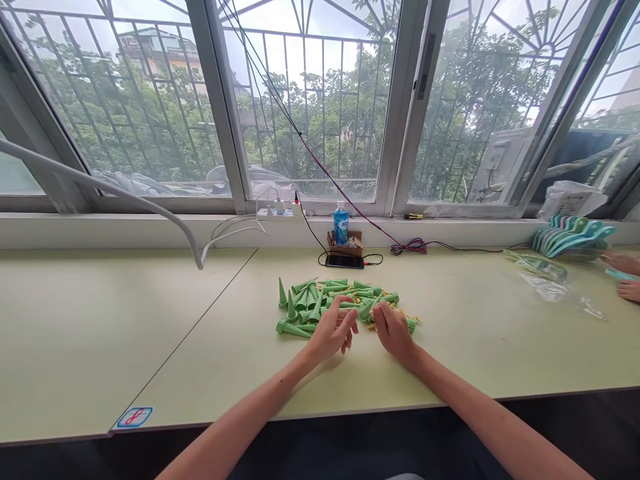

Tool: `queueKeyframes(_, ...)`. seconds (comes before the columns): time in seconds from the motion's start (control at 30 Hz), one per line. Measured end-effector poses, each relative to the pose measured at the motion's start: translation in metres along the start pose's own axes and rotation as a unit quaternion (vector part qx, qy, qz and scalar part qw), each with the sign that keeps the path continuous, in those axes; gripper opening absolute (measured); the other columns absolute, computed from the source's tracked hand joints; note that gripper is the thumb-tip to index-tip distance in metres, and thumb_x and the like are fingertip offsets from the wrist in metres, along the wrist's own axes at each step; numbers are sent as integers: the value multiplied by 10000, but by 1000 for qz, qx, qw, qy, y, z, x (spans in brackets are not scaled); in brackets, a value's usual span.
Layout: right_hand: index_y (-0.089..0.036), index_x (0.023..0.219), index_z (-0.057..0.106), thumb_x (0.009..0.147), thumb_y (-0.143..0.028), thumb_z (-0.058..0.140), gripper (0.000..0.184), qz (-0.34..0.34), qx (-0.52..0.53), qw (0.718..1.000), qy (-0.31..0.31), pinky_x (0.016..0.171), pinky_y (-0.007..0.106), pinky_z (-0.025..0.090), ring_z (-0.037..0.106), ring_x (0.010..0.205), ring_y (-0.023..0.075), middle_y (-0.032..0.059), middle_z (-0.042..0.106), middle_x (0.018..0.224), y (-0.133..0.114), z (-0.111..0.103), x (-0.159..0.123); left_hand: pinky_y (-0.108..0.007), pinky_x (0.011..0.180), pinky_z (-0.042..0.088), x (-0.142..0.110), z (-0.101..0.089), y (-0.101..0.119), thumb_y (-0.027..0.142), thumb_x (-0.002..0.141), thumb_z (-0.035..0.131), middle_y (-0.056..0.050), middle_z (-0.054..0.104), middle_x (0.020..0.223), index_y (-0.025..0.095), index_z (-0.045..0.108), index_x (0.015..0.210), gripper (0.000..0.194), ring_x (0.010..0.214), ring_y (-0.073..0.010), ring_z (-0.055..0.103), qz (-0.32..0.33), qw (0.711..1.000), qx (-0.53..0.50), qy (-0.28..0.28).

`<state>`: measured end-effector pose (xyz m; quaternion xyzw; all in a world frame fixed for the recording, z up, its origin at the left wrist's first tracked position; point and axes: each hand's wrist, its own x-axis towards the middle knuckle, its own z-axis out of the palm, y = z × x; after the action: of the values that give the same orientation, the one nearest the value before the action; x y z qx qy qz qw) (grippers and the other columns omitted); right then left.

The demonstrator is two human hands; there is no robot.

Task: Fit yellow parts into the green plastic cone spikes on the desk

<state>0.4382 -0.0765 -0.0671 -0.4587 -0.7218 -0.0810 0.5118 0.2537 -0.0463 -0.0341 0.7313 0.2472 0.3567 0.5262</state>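
Note:
A loose pile of green plastic cone spikes (303,300) lies on the table, some standing on their wide ends and others on their sides. Small yellow pieces (413,320) are mixed in along the right of the pile. My left hand (333,330) is at the pile's near edge, fingers curved and apart, with nothing visible in it. My right hand (395,330) is closed, thumb and index finger pinched at the narrow end of a tilted green cone spike (367,309). Its palm side is hidden.
Behind the pile are a phone (345,262) with a cable and a blue bottle (341,225) in a small cardboard box (356,244). Coiled wire (409,247) lies near the sill. At right are hangers (573,235), plastic bags (545,283) and another person's hands (627,290). A white tube (145,203) hangs at left.

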Motion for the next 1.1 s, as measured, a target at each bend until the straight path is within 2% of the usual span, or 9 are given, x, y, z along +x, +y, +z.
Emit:
queueKeyframes(0.17, -211, 767, 443, 1021, -229, 347, 272, -27, 20, 998, -52, 533, 245, 318, 411, 502, 114, -30, 475, 604, -1, 0, -1, -168, 321, 400, 0, -1, 1, 608, 903, 458, 27, 591, 677, 196, 423, 1110, 462, 403, -103, 563, -25, 998, -35, -34)
queueKeyframes(0.4, -209, 789, 450, 1026, -242, 336, 264, -20, 31, 996, -77, 542, 250, 331, 422, 517, 119, -28, 481, 615, -2, -2, -1, -172, 332, 412, 0, -3, 1, 587, 898, 493, 30, 575, 703, 195, 452, 1085, 436, 412, -97, 570, -27, 998, -41, -29)
queueKeyframes(0.6, -211, 779, 447, 1028, -243, 329, 277, -17, 41, 995, -85, 548, 254, 351, 443, 528, 122, -19, 501, 629, -3, -1, 0, -175, 326, 417, 3, -3, -1, 632, 902, 434, 30, 566, 684, 195, 433, 1081, 472, 395, -95, 553, -41, 996, -73, -23)
queueKeyframes(0.9, -208, 824, 474, 1030, -252, 324, 259, -9, 59, 992, -109, 559, 252, 361, 465, 547, 126, -13, 526, 655, -4, -3, 1, -175, 325, 411, 0, -4, -1, 593, 865, 538, 31, 550, 753, 206, 427, 1108, 470, 406, -84, 551, -46, 998, -43, -10)
queueKeyframes(1.1, -204, 882, 481, 1030, -255, 317, 227, 12, 64, 991, -120, 555, 246, 364, 446, 531, 125, -27, 499, 638, -4, -2, 1, -162, 347, 399, -3, -4, 2, 543, 866, 571, 53, 452, 788, 222, 402, 1157, 465, 435, -60, 528, -31, 1000, -2, -2)
